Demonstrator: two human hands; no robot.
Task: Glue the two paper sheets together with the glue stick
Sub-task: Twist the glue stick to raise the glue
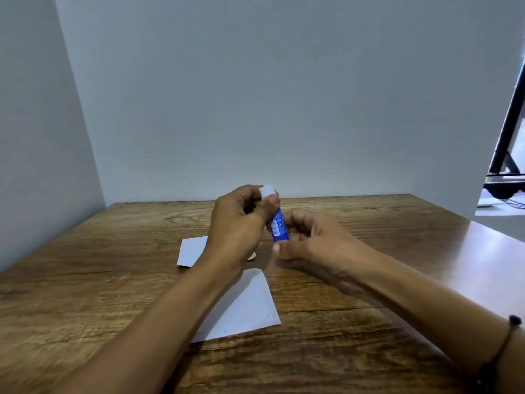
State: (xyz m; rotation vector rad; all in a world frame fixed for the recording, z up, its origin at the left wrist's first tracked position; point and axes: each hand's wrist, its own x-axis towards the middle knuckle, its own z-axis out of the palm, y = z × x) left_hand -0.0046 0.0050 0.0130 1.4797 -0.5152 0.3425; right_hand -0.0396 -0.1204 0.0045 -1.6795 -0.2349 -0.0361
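A blue glue stick with a white cap is held upright above the wooden table. My left hand grips its upper end, fingers and thumb around the cap. My right hand holds the blue barrel's lower end with fingertips and thumb. One white paper sheet lies flat behind my left wrist, partly hidden. A second white sheet lies nearer to me, under my left forearm.
Grey walls close off the table at the back and left. A dark stand and a pale surface show past the right wall edge. A dark bracelet circles my right wrist.
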